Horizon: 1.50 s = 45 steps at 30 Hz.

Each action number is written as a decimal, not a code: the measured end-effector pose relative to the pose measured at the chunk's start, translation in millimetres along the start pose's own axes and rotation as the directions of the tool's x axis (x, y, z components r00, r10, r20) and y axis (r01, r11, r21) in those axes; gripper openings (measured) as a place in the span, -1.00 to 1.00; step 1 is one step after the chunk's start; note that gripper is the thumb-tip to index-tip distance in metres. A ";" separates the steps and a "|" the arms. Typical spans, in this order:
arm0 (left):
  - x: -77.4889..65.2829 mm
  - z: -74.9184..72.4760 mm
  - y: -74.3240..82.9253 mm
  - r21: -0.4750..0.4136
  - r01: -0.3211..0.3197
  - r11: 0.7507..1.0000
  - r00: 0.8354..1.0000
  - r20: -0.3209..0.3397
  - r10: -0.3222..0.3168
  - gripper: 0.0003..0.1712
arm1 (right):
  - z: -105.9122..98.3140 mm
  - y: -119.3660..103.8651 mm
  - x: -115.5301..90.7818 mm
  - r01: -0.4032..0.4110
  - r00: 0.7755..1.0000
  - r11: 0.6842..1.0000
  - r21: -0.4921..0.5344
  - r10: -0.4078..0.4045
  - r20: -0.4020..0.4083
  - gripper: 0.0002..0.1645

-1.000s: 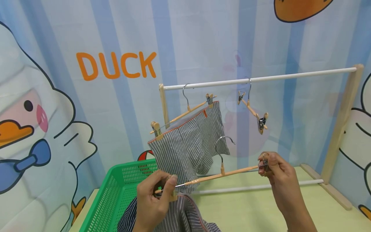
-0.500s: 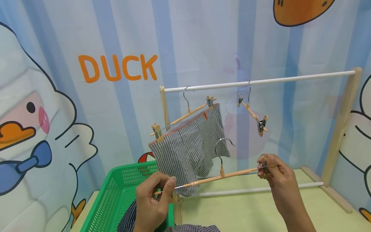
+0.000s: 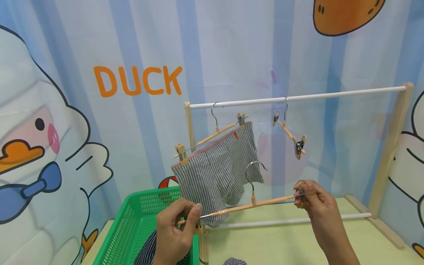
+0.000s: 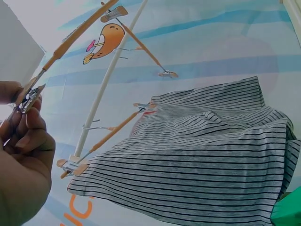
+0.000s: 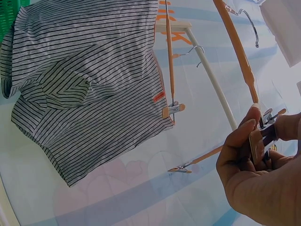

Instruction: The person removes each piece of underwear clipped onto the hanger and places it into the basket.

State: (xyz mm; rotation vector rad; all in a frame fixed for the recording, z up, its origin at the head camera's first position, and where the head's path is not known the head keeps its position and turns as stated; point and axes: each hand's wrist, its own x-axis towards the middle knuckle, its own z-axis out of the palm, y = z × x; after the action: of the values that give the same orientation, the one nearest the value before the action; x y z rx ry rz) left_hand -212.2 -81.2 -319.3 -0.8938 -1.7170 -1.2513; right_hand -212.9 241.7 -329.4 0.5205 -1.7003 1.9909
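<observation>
Between my two hands I hold a clip hanger [image 3: 265, 202] with a wooden bar and a metal hook that points up. My left hand [image 3: 175, 228] pinches the clip at its left end. At the right end, my right hand [image 3: 321, 211] pinches the other clip [image 5: 257, 143]. No cloth shows in the clips. At the lower edge of the head view, a bit of grey striped cloth [image 3: 234, 261] lies low over the table. Just beyond the hanger, grey striped shorts [image 3: 212, 176] with an orange waistband hang from a second clip hanger [image 3: 216, 131].
A rack with a white rail [image 3: 331, 96] and wooden posts [image 3: 389, 143] stands behind. On the rail also hangs a bare clip hanger [image 3: 287, 133]. A green basket [image 3: 116, 224] at left contains dark striped cloth [image 3: 147, 250]. The table [image 3: 278, 241] is pale yellow-green.
The grey striped cloth below my left hand has dropped away, nearly out of the head view. Both hands keep their grip on the hanger. The head view has tilted slightly upward.
</observation>
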 end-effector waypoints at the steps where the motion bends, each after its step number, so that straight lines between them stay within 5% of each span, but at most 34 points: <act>1: -0.3 0.0 -0.3 0.001 0.002 1.000 1.000 0.001 -0.002 -0.70 | -0.5 0.3 -0.6 -0.009 1.000 1.000 -0.006 0.009 0.001 -0.59; 14: -0.7 0.7 -3.2 0.000 -0.004 1.000 1.000 -0.021 0.004 -0.70 | 0.5 1.5 -0.2 -0.037 0.999 0.999 -0.019 0.037 0.004 -0.62; 32: -0.1 0.7 -1.5 -0.036 0.025 0.999 0.998 0.061 -0.023 -0.76 | 0.6 1.6 1.2 -0.072 0.997 0.997 -0.033 0.071 -0.010 -0.63; 45: -0.6 6.9 4.2 0.012 0.155 0.988 0.987 0.042 -0.156 -0.80 | -0.5 -0.6 2.0 -0.086 0.996 0.996 -0.033 0.085 -0.029 -0.63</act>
State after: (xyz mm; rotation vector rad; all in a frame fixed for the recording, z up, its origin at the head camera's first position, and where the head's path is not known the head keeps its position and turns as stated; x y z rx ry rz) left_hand -209.6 -73.5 -319.4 -0.7994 -1.8545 -1.3339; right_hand -214.2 242.5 -328.0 0.4130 -1.7642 2.0153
